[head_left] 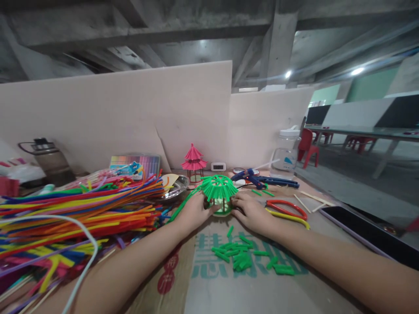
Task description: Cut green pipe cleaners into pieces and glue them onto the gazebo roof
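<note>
A small model pavilion (220, 187) stands upright before me, its roof made of bright green pipe cleaner pieces, with dark posts and a round green-edged base. My left hand (194, 213) grips its left side low down, thumb by the base. On the opposite side, my right hand (249, 212) holds the base with bent fingers; some fingertips are hidden behind the model. Cut green pipe cleaner pieces (240, 257) lie scattered on the cardboard (216, 296) nearer to me. Long green pipe cleaners (183, 204) lie just left of the model.
Bundled colored pipe cleaners (81, 213) fill the left side. Behind stand a pink model pavilion (193, 163), a small digital clock (218, 167) and a marker set (135, 165). A blue glue gun (252, 176), red-and-yellow-handled pliers (290, 209), a clear jug (286, 152) and a phone (363, 231) lie rightward.
</note>
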`<state>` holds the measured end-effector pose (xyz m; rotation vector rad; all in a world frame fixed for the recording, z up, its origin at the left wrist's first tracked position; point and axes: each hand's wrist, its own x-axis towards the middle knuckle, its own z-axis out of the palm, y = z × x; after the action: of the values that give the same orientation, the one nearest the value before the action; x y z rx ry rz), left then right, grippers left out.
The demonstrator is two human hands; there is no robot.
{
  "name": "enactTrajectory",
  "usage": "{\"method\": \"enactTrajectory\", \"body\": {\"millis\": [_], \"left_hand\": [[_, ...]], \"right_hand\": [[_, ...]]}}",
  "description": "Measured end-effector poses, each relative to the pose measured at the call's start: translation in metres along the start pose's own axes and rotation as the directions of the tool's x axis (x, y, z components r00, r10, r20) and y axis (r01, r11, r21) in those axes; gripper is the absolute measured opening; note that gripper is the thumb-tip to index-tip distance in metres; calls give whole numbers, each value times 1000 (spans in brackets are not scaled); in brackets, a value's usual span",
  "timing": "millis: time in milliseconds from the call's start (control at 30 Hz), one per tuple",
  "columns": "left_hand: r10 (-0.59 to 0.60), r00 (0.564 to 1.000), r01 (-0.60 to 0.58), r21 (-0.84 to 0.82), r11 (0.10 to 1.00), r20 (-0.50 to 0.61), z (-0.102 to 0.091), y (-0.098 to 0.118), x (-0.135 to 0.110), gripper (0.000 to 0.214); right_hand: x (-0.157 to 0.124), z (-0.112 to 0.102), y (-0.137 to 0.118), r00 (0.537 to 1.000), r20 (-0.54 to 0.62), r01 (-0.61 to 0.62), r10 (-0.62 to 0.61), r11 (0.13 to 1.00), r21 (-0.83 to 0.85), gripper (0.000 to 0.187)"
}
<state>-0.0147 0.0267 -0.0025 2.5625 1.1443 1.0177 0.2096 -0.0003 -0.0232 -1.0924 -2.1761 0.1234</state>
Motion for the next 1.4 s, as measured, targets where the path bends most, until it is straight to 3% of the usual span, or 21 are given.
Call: {"method": "enactTrajectory", "body": {"millis": [167,400,567,767,967,1067,1400], "left_hand": [[9,1000,-9,22,1000,12,0,0,0,45],[77,996,-78,9,997,51,-6,9,-1,33],[44,997,-46,38,998,61,-4,7,-1,34],[13,999,-8,-115,993,47,2,-2,0,39],[-59,996,68,-140,988,69,5,-6,-1,13],[-71,993,84,-149,985,90,3,-3,0,11],[-97,992,94,32,995,83,8,-15,0,18]], "right_hand": [[1,-2,-2,999,45,-9,11,998,-65,15],[1,0,-1,999,34,-14,16,997,-79,11],[1,-3,-1,999,31,-15,17,997,-69,15],[3,-8,-6,996,71,-49,51,998,-36,18],[2,-10,-11,991,94,-95,99,995,-42,18],[2,-10,-10,988,104,-110,116,992,-68,19],[-2,-12,-14,994,62,-87,92,994,-71,20]]}}
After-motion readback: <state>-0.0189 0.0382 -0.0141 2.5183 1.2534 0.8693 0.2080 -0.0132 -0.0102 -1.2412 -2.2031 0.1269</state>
